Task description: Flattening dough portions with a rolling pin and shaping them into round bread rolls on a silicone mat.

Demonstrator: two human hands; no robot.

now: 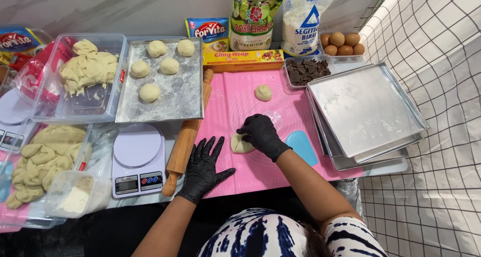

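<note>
Fingers of right hand (261,135), black-gloved, curled down over a flattened dough piece (241,144) on pink mat (240,177). Left hand (202,166) flat on mat edge, fingers spread. Dough ball (263,92) well apart; rolling pin (186,136) just beside left hand.

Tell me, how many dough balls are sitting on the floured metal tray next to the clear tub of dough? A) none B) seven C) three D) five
D: five round dough balls lie apart from one another on the floured metal tray, while a sixth ball sits on the pink mat instead.
</note>
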